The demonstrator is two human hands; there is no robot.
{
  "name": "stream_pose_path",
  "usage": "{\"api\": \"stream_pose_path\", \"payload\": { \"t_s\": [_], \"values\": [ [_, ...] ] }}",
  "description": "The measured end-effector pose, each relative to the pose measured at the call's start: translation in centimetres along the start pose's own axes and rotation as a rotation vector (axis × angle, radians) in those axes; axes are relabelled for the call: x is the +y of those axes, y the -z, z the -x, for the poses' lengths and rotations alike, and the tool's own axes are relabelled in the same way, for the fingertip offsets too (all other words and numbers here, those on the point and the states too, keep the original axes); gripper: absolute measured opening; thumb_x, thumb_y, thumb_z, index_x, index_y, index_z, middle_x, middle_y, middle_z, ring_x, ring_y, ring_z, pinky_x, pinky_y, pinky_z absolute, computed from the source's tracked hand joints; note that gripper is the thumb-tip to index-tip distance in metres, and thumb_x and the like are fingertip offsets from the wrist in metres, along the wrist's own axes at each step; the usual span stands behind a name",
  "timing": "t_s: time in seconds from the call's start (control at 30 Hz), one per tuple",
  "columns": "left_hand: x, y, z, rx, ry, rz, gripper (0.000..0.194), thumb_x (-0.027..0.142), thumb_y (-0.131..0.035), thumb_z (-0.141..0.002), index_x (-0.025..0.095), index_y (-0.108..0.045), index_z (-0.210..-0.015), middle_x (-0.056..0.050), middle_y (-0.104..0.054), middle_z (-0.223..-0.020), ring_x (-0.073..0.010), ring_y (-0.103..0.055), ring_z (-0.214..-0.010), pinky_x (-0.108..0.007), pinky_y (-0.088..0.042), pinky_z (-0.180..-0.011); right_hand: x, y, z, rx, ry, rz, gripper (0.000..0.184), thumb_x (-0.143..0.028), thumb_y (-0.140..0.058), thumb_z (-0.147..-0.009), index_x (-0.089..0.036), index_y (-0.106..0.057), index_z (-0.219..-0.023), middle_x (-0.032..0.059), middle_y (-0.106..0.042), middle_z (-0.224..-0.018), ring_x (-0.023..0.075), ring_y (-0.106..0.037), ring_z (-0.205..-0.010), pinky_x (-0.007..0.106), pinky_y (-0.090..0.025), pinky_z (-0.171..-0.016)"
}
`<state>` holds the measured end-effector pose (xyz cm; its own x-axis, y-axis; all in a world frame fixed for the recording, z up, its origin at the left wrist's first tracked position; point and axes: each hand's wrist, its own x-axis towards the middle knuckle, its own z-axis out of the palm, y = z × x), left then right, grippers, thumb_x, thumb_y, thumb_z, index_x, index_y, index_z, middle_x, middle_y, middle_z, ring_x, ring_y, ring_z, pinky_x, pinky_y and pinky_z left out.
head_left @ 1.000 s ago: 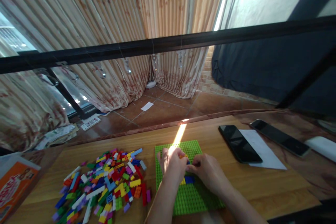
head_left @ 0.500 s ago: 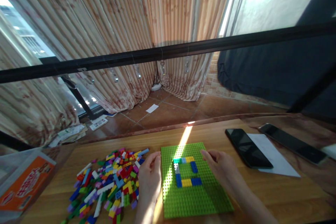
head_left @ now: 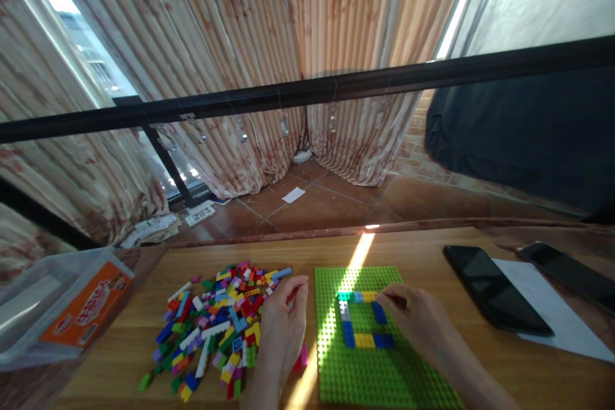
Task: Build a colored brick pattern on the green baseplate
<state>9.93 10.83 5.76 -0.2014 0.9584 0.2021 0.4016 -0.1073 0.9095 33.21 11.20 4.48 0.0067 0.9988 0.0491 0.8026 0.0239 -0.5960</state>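
A green studded baseplate (head_left: 384, 378) lies on the wooden table. Blue, yellow, white and teal bricks (head_left: 364, 340) on it form an outline with a gap at the lower right side. My right hand (head_left: 417, 315) is over the plate, its thumb and finger pinched at the outline's upper right corner; anything between the fingertips is hidden. Left of the plate, my left hand (head_left: 284, 323) is held with curled fingers, thumb and fingertips together; I cannot make out anything in it. Beside it spreads a pile of loose, many-coloured bricks (head_left: 216, 327), partly covered by this hand.
A clear plastic box (head_left: 62, 307) with an orange label stands at the left. To the right, a black phone (head_left: 497, 288) rests partly on white paper (head_left: 571, 341), with another dark phone (head_left: 571, 272) beyond. A dark rail (head_left: 307, 90) crosses behind the table.
My right hand has moved left from the plate's right edge to the outline's upper right corner. My left hand stays between pile and plate. The whole view has shifted, with things appearing farther right.
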Motion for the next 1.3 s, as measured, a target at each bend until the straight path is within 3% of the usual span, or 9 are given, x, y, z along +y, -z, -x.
{"api": "stream_pose_path", "payload": {
  "t_s": [0.13, 0.27, 0.47, 0.67, 0.87, 1.07, 1.3],
  "values": [
    [-0.9, 1.9, -1.0, 0.122, 0.026, -0.007, 0.023, 0.034, -0.058, -0.080, 0.020, -0.071, -0.091, -0.006, -0.072, -0.091, -0.0198, -0.066, -0.084, -0.030, -0.051, -0.075, -0.9, 0.5, 0.0, 0.103, -0.043, -0.141, 0.034, -0.047, -0.048, -0.083, -0.022, -0.067, -0.069, -0.0002, -0.066, -0.060, 0.0170, -0.060, -0.056, 0.025, -0.039, -0.051],
    [-2.1, 4.4, -1.8, 0.259, 0.058, 0.051, 0.027, 0.037, -0.058, -0.079, 0.018, -0.069, -0.095, -0.006, -0.072, -0.088, -0.0185, -0.066, -0.079, -0.028, -0.052, -0.072, -3.1, -0.5, 0.8, 0.107, 0.084, -0.196, 0.032, -0.045, -0.047, -0.086, -0.023, -0.066, -0.072, 0.0002, -0.068, -0.070, 0.0171, -0.062, -0.064, 0.025, -0.044, -0.059],
    [-2.8, 7.1, -2.1, 0.351, 0.071, 0.082, 0.028, 0.036, -0.059, -0.079, 0.016, -0.069, -0.097, -0.007, -0.072, -0.093, -0.0184, -0.066, -0.086, -0.028, -0.051, -0.079, -6.5, -4.2, 3.1, -0.023, 0.353, -0.187, 0.025, -0.034, -0.046, -0.090, -0.022, -0.064, -0.077, 0.0020, -0.066, -0.072, 0.0148, -0.060, -0.062, 0.024, -0.045, -0.057],
    [-3.0, 9.0, -2.4, 0.426, 0.074, 0.088, 0.022, 0.031, -0.059, -0.077, 0.016, -0.070, -0.089, -0.004, -0.072, -0.080, -0.0165, -0.066, -0.075, -0.025, -0.051, -0.070, -8.5, -7.1, 4.1, -0.137, 0.413, -0.104, 0.019, -0.023, -0.047, -0.088, -0.024, -0.065, -0.081, 0.0028, -0.065, -0.078, 0.0162, -0.062, -0.068, 0.026, -0.046, -0.062],
    [-3.0, 9.7, -2.8, 0.483, 0.127, 0.204, 0.023, 0.030, -0.061, -0.073, 0.014, -0.069, -0.088, -0.005, -0.072, -0.079, -0.0165, -0.066, -0.075, -0.026, -0.052, -0.070, -8.9, -9.4, 4.4, -0.056, 0.549, -0.080, 0.014, -0.021, -0.053, -0.083, -0.022, -0.064, -0.091, 0.0054, -0.062, -0.084, 0.0189, -0.060, -0.073, 0.030, -0.049, -0.063],
    [-2.9, 9.7, -2.8, 0.445, 0.132, 0.239, 0.022, 0.030, -0.062, -0.072, 0.014, -0.069, -0.086, -0.005, -0.072, -0.077, -0.0159, -0.066, -0.073, -0.025, -0.051, -0.069, -9.8, -10.6, 4.4, -0.012, 0.539, -0.114, 0.016, -0.015, -0.061, -0.076, -0.019, -0.062, -0.092, 0.0054, -0.058, -0.087, 0.0207, -0.058, -0.079, 0.033, -0.049, -0.068],
    [-3.3, 9.8, -2.7, 0.413, 0.158, 0.250, 0.027, 0.034, -0.066, -0.069, 0.014, -0.070, -0.086, -0.005, -0.072, -0.077, -0.0181, -0.066, -0.076, -0.027, -0.051, -0.072, -10.5, -10.9, 4.5, -0.018, 0.559, -0.209, 0.019, -0.007, -0.058, -0.075, -0.018, -0.057, -0.091, 0.0052, -0.053, -0.088, 0.0203, -0.054, -0.081, 0.034, -0.047, -0.069]
  ]
}}
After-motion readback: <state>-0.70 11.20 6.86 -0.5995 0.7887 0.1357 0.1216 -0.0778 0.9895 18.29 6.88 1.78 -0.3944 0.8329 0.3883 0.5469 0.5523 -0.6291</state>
